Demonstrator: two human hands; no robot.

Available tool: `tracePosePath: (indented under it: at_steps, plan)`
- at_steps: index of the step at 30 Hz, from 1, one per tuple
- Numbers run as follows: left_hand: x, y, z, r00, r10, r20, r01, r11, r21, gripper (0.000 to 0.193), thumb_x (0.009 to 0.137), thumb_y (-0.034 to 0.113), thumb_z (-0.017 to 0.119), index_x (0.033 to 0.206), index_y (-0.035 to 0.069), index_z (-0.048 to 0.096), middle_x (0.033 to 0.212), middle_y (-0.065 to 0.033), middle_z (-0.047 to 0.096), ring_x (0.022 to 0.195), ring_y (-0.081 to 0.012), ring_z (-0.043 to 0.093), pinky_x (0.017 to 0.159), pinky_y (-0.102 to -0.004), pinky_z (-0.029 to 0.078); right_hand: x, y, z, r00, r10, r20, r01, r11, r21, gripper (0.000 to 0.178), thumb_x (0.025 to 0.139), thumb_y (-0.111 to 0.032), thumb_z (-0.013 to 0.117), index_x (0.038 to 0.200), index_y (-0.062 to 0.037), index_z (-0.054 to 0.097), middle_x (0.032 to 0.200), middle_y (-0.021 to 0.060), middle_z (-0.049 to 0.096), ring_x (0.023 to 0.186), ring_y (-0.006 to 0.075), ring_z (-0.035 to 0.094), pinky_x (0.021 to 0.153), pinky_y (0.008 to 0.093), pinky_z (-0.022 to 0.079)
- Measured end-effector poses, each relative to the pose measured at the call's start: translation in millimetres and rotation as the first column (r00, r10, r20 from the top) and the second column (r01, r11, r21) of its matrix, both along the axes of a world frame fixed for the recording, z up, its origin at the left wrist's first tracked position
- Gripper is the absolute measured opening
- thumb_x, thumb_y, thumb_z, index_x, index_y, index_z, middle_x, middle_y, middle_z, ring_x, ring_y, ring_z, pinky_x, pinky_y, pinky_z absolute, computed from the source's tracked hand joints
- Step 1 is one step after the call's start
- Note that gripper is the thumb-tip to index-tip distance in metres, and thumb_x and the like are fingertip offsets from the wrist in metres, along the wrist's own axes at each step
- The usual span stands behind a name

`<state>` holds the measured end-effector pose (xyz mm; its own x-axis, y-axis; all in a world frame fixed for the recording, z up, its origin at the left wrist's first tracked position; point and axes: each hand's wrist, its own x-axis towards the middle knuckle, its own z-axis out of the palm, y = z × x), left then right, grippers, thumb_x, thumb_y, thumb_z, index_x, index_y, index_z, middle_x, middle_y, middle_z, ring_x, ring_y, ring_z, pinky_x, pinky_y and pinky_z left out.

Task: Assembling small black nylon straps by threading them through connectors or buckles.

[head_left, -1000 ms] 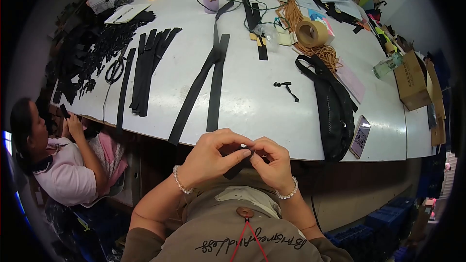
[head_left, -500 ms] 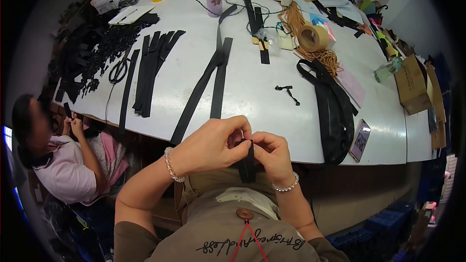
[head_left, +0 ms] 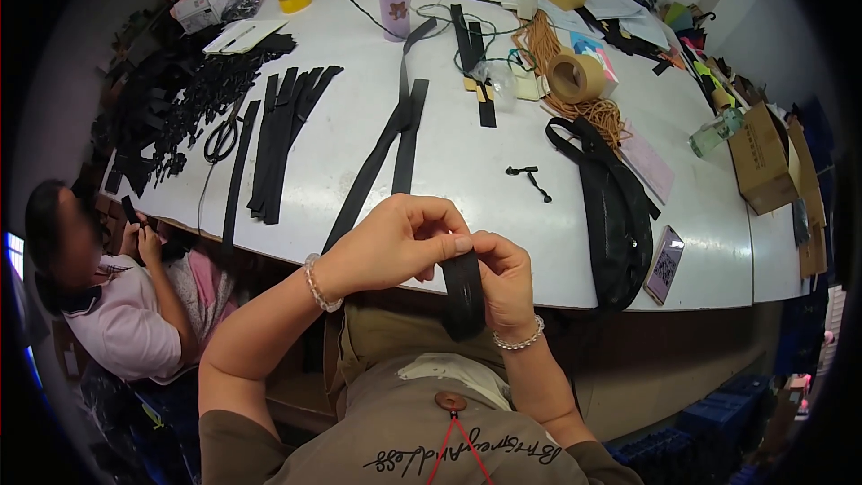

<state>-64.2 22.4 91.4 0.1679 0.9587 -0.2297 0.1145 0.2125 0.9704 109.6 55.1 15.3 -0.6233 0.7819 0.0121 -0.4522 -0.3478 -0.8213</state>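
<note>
My left hand [head_left: 400, 241] and my right hand [head_left: 505, 280] meet in front of my body at the table's near edge. Both are closed, thumb against fingers, on the upper end of a black zipper [head_left: 464, 301]. Its tape hangs down between them in a curved loop over my lap. The pinched end is mostly hidden by my fingers. Beyond my left hand, more long black zippers [head_left: 366, 166] lie crossed on the table. A small black cord piece [head_left: 530, 181] rests to the right, past my right hand.
On the white table [head_left: 485, 157] lie black zippers [head_left: 285, 148], scissors [head_left: 221, 139], a black bag [head_left: 611, 216], a phone [head_left: 664, 265], a tape roll [head_left: 576, 79] and a bottle [head_left: 393, 0]. A co-worker [head_left: 135, 305] sits at the left, hands on a black strip.
Both hands have risen slightly. The zipper's hanging part, narrow and partly covered before, now shows as a wider curved loop. My left hand has also shifted a little to the left.
</note>
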Motion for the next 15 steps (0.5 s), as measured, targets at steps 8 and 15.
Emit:
tracePosePath:
  at_steps: [8,15]
  plan:
    - [0,-7,-25,0.961,0.073,0.268,-0.059,0.996,-0.060,0.015,0.091,0.018,0.059,0.089,0.003,0.061,0.072,0.0023,0.059,0.054,-0.0018,0.047,0.046,-0.0155,0.039,-3,-4,-18,0.999,-0.042,-0.029,0.047,0.981,0.189,0.011,0.088,-0.004,0.062,0.096,0.0022,0.062,0.088,0.0035,0.063,0.077,0.0079,0.059,0.069,0.0206,0.049]
    - [8,-21,-37,0.947,0.192,0.259,-0.187,0.981,-0.042,0.015,0.091,0.017,0.059,0.090,0.002,0.060,0.073,0.0014,0.060,0.056,-0.0020,0.051,0.050,-0.0150,0.042,0,-13,-3,0.988,-0.022,0.151,0.032,0.998,-0.062,0.011,0.087,-0.003,0.061,0.096,0.0049,0.062,0.089,0.0093,0.066,0.076,0.0105,0.063,0.068,0.0212,0.052]
